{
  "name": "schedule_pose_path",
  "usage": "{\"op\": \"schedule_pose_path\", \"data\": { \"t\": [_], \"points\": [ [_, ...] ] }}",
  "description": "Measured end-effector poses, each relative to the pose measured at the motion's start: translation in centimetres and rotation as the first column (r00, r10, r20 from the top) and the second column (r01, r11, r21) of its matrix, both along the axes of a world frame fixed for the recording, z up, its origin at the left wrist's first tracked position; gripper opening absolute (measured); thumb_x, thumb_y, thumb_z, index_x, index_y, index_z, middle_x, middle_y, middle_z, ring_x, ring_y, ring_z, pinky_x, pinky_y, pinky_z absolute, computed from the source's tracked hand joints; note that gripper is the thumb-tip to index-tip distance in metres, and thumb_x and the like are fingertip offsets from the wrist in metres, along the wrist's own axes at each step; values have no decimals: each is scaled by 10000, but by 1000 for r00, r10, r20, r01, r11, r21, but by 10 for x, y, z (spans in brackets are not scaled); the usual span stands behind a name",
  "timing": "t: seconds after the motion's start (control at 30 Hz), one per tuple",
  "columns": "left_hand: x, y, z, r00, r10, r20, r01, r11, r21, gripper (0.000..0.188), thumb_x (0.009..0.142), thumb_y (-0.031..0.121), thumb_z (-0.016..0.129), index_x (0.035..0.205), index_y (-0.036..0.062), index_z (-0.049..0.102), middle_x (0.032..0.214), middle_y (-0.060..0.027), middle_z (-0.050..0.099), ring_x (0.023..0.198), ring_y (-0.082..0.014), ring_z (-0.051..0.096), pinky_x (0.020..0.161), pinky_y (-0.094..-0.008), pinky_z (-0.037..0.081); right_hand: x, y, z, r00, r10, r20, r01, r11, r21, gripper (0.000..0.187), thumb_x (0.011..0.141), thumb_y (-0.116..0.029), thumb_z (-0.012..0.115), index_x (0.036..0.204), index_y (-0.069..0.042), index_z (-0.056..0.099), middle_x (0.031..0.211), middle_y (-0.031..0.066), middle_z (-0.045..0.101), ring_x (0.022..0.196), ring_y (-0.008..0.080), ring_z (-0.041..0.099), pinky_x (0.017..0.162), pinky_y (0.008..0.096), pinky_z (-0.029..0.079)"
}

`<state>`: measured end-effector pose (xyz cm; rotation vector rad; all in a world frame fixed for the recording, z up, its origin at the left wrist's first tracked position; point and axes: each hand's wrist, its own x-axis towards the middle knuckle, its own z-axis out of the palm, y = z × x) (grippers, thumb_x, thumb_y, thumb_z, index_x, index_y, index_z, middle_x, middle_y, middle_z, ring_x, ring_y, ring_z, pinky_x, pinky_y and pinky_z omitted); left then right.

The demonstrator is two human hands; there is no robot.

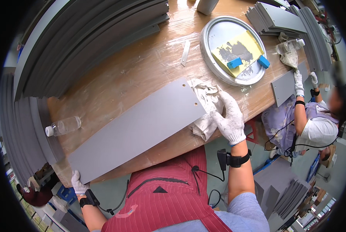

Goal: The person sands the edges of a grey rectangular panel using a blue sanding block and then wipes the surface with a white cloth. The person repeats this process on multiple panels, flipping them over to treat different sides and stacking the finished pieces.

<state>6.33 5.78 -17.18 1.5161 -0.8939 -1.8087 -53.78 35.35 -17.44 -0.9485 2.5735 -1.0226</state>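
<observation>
A long grey panel [138, 129] lies slantwise across the near part of the table, with two small brass-coloured holes at its right end. My left hand [78, 184], in a white knit glove, grips the panel's lower left corner; part of its fingers is hidden. Beside the panel's right end is a crumpled white cloth [204, 127], partly against the panel's edge. My gloved right hand [231, 120] is at the cloth's right side, touching it, thumb and fingers apart.
Stacks of grey panels [103, 29] stand at the left and far right. A clear bottle [66, 125] lies near the left edge. Farther off are a round lid [210, 58] with a yellow sheet, grey paste and blue blocks, and a metal strip [185, 53]. A co-worker [316, 125] handles another panel at right.
</observation>
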Motion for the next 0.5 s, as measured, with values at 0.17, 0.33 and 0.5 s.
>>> {"op": "schedule_pose_path", "data": {
  "t": [0.17,0.33,0.5],
  "points": [
    [15,-11,-4,998,57,-17,-57,998,18,484,891,195,683,1316,25,525,1205,-97,639,1068,-267,654,941,-427,557,26,-25,-25,938,123,-323,-95,990,100,473,693,-167,764,1151,-116,662,1118,175,659,1062,381,610,922,451,501],
    [21,-17,-12,998,-41,53,42,999,-13,481,908,176,669,1337,23,514,1207,-96,632,1061,-250,653,947,-421,550,10,15,-20,927,-207,-314,241,968,74,172,774,-111,720,939,-80,679,944,136,650,893,335,652,802,402,535],
    [-22,-28,-19,965,-59,256,52,998,37,607,963,401,631,1373,-31,510,1244,-113,622,1083,-224,611,981,-367,493,26,-9,54,947,-125,-296,126,992,-15,378,732,69,621,1072,-62,721,1095,112,656,1074,260,645,931,341,519]
  ]
}}
